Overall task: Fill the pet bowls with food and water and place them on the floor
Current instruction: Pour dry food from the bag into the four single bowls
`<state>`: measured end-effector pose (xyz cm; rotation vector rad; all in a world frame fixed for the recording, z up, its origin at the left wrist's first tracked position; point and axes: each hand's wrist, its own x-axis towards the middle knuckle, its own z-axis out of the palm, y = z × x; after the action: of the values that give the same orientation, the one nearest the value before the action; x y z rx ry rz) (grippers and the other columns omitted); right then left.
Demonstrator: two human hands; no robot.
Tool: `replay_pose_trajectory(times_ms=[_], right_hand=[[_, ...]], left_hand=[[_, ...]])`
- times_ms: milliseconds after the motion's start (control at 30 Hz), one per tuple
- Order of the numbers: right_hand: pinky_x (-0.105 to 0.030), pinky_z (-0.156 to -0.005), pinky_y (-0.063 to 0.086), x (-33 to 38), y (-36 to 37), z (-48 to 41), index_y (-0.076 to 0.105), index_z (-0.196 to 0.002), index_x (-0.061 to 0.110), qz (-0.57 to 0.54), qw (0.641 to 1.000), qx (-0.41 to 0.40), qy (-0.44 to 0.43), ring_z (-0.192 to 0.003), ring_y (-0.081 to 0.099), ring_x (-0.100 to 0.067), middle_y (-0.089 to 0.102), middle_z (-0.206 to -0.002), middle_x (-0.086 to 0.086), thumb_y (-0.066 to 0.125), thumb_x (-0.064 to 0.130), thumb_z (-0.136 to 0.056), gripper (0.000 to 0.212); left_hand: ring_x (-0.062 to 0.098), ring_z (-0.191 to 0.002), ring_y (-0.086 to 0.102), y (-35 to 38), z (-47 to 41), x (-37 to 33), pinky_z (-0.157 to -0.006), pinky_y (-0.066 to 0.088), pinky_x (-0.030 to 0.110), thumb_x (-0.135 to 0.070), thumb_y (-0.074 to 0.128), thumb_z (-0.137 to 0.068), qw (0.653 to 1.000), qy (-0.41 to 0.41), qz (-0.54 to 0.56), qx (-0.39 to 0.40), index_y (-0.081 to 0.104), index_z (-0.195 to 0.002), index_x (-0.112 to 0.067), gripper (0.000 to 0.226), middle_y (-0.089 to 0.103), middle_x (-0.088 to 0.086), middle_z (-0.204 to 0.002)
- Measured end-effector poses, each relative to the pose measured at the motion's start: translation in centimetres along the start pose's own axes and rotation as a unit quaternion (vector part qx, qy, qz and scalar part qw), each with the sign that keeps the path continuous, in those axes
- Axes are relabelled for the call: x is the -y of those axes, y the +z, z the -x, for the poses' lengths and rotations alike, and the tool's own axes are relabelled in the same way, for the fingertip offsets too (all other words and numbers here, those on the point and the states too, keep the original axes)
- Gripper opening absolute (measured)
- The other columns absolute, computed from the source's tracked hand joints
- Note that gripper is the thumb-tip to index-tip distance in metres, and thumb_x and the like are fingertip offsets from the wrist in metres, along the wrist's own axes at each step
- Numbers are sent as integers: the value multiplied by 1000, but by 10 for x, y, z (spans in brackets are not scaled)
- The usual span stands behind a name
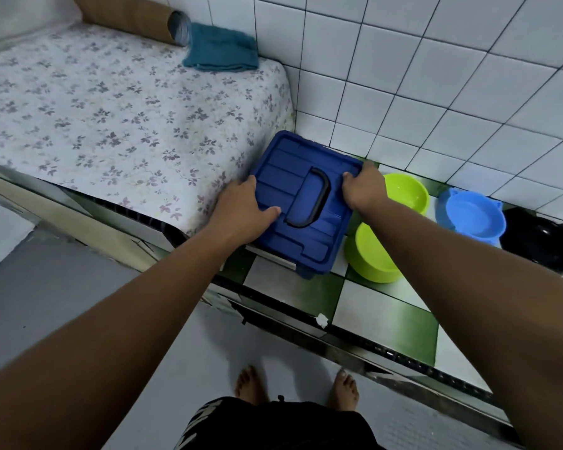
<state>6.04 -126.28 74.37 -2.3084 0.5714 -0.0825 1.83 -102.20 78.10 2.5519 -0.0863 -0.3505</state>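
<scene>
Box [319, 241] lies between the hands: left hand [241, 204] and right hand [364, 186] each grip a lid edge.

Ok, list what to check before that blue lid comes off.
1. Left grip holds the blue lid at its left edge: ok.
2. Right grip holds the lid's far right corner: ok.
3. Black handle free of both grips: ok.
4. Food under the lid: cannot tell, the lid is on.
5. Far green bowl and blue bowl upright, no food in them: ok.
6. Near green bowl clear of the lid's right edge: cannot tell, it sits very close.
</scene>
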Motion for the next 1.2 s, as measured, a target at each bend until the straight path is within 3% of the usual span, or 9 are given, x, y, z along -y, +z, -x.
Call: replay_pose_trajectory(times_ms=[200, 433, 500, 567, 700, 867, 967, 1067, 1200], right_hand=[[-34, -82, 42, 26, -29, -9, 45, -126, -7, 3, 999, -32, -32, -109, 56, -33, 57, -119, -20, 51, 20, -99, 39], [-23, -59, 40, 94, -43, -27, 42, -137, -7, -60, 995, -42, -66, -82, 51, -18, 51, -89, -3, 55, 13, -94, 49], [-26, -63, 43, 117, -34, -31, 45, -131, -6, -76, 994, -35, -64, -84, 53, -20, 46, -78, 3, 55, 12, -93, 44], [-33, -74, 51, 141, -20, -31, 46, -129, -5, -88, 994, -17, -62, -94, 59, -25, 54, -88, -3, 55, 12, -92, 42], [-40, -89, 58, 188, 26, -26, 34, -144, 0, -117, 990, 48, -63, -111, 62, -30, 55, -132, -16, 68, 32, -80, 80], [-32, -73, 55, 226, 87, -36, 44, -133, 4, -99, 985, 118, -81, -98, 61, -23, 52, -121, -7, 70, 66, -33, 120], [-32, -75, 47, 244, 104, -29, 37, -117, 16, -52, 986, 136, -82, -96, 49, -20, 42, -110, -8, 72, 67, -36, 102], [-35, -83, 45, 245, 117, -30, 38, -127, 4, 10, 987, 122, -101, -104, 44, -20, 47, -122, -12, 79, 55, -67, 89], [-31, -69, 38, 245, 117, -29, 35, -97, 11, 109, 980, 97, -134, -91, 42, -19, 41, -99, -10, 69, 53, -83, 56]], left_hand=[[31, -150, 31, -15, -5, -12, -122, 29, 40, -51, 68, -93, 999, 28, 7, -38, 21, -163, -12, 93, 30, 15, -164], [36, -152, 26, -69, -25, -15, -124, 27, 47, -53, 69, -90, 989, 56, -21, -134, 39, -158, -22, 80, 23, 15, -168], [37, -151, 27, -89, -31, -8, -124, 27, 46, -53, 67, -91, 989, 46, -34, -138, 39, -158, -20, 80, 25, 15, -167], [38, -150, 26, -111, -35, 5, -122, 28, 46, -53, 65, -92, 988, 30, -50, -140, 36, -159, -17, 81, 25, 15, -167], [34, -148, 33, -153, -47, 46, -118, 36, 45, -49, 66, -91, 990, 0, -44, -132, 38, -158, -14, 80, 32, 14, -164], [33, -131, 52, -190, -61, 97, -106, 47, 44, -49, 66, -89, 990, -50, -31, -131, 51, -148, -11, 71, 54, 12, -144], [36, -119, 58, -195, -67, 116, -99, 52, 47, -53, 64, -86, 991, -61, -34, -116, 61, -134, -7, 67, 59, 13, -132], [39, -125, 51, -185, -73, 128, -103, 48, 47, -54, 60, -93, 990, -59, -70, -108, 58, -137, -6, 65, 53, 17, -139], [40, -133, 38, -168, -76, 132, -111, 36, 48, -55, 46, -99, 982, -44, -127, -129, 49, -145, -10, 65, 42, 15, -149]])
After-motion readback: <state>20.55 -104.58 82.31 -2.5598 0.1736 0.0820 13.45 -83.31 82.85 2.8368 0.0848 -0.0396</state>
